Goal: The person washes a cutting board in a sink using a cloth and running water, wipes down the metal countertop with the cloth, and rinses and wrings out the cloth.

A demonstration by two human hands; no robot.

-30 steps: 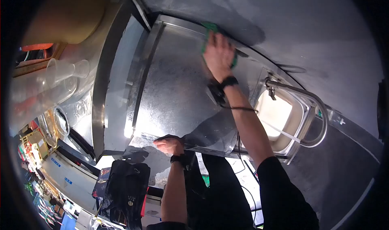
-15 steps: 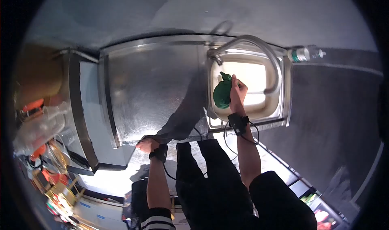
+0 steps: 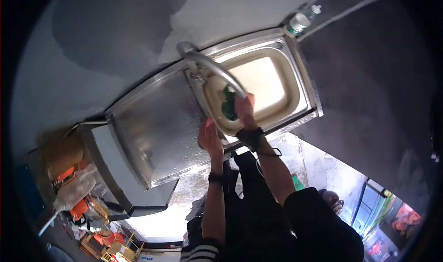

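My right hand (image 3: 245,109) is closed on a bunched green cloth (image 3: 229,105) low over the sink basin (image 3: 295,93). The curved metal faucet (image 3: 219,70) reaches down to this hand, its end overlapping the fingers; I cannot tell whether they touch. Part of the cloth is hidden behind the hand and the spout. At the sink's left rim, my left hand (image 3: 211,136) is held up with fingers stretched out and slightly blurred, nothing visible in it. Dark bands circle both wrists, with a cable by the right one.
Left of the basin lies the metal drainboard (image 3: 157,137). A bottle with a green-and-white label (image 3: 299,23) stands at the sink's far right corner. Plastic bags and orange items (image 3: 80,193) are piled at the lower left. A dark surface (image 3: 369,100) borders the right side.
The view has tilted and shifted. My left hand has moved from the counter's front edge up to the sink's rim. The faucet spout now reaches toward my right hand, which still has the green cloth.
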